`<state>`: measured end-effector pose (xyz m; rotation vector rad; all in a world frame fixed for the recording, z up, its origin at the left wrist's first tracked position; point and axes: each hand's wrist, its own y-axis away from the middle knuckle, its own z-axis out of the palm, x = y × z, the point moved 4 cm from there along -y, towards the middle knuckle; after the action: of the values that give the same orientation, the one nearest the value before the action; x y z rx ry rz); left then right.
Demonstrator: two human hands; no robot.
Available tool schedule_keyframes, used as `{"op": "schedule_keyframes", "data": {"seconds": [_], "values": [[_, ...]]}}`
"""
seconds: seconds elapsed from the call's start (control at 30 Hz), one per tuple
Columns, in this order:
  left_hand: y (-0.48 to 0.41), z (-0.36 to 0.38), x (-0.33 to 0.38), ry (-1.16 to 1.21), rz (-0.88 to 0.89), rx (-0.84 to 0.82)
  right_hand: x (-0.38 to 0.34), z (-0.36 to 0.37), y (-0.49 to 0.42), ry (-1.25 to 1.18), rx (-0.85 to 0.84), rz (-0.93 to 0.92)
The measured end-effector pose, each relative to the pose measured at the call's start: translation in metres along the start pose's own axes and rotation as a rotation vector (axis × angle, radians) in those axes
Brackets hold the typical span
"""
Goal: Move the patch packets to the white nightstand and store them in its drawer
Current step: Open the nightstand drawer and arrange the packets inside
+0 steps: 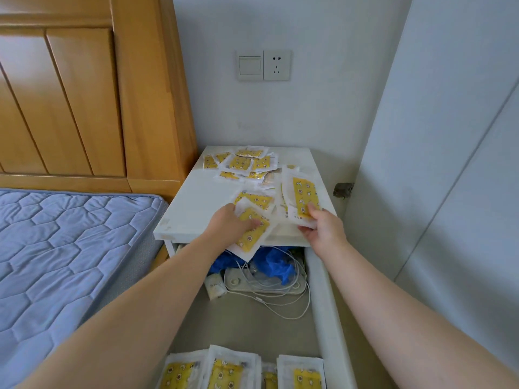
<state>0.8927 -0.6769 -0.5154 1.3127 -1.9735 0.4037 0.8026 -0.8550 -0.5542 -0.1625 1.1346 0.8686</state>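
My left hand (236,221) pins a couple of patch packets (252,228) at the front edge of the white nightstand (196,203), fingers closed over them; my right hand (320,226) pinches another packet (304,199) by its lower end. More lie scattered on top (241,162), and some already sit in the open drawer (323,290). They look light, thin, floppy and slick, so I'd grip each by a sealed edge.
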Motion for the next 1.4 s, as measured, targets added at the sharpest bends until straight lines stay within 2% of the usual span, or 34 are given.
{"op": "schedule_keyframes", "data": {"seconds": [0.13,0.2,0.33,0.43,0.57,0.67,0.77,0.87,1.0,1.07,1.2,1.27,1.4], "values": [[0.034,0.025,-0.012,0.347,-0.077,0.100,0.023,-0.016,0.047,0.060,-0.067,0.010],[0.048,0.040,-0.022,0.512,-0.131,0.124,0.036,-0.027,0.067,0.167,-0.032,-0.007],[0.075,0.070,-0.045,0.669,-0.196,0.140,0.055,-0.047,0.096,0.465,0.040,-0.015],[0.086,0.082,-0.059,0.731,-0.228,0.120,0.064,-0.052,0.098,0.651,-0.001,-0.022],[0.086,0.079,-0.066,0.692,-0.216,0.123,0.071,-0.050,0.090,0.915,-0.116,0.100],[0.087,0.076,-0.072,0.682,-0.195,0.118,0.069,-0.053,0.087,1.066,-0.284,0.198],[0.089,0.077,-0.076,0.644,-0.151,0.069,0.063,-0.053,0.083,0.941,-0.414,0.261],[0.090,0.081,-0.078,0.596,-0.102,0.024,0.057,-0.051,0.074,0.728,-0.370,0.226],[0.088,0.084,-0.082,0.541,-0.088,-0.023,0.053,-0.051,0.064,0.775,-0.322,0.093],[0.088,0.088,-0.084,0.518,-0.090,-0.033,0.051,-0.050,0.063,0.891,-0.367,0.053],[0.088,0.097,-0.089,0.552,-0.138,-0.067,0.056,-0.049,0.061,1.280,-0.479,-0.006],[0.086,0.099,-0.091,0.584,-0.160,-0.092,0.057,-0.050,0.059,1.346,-0.480,-0.006],[0.084,0.098,-0.100,0.629,-0.204,-0.064,0.056,-0.054,0.057,1.312,-0.410,0.016]]}}
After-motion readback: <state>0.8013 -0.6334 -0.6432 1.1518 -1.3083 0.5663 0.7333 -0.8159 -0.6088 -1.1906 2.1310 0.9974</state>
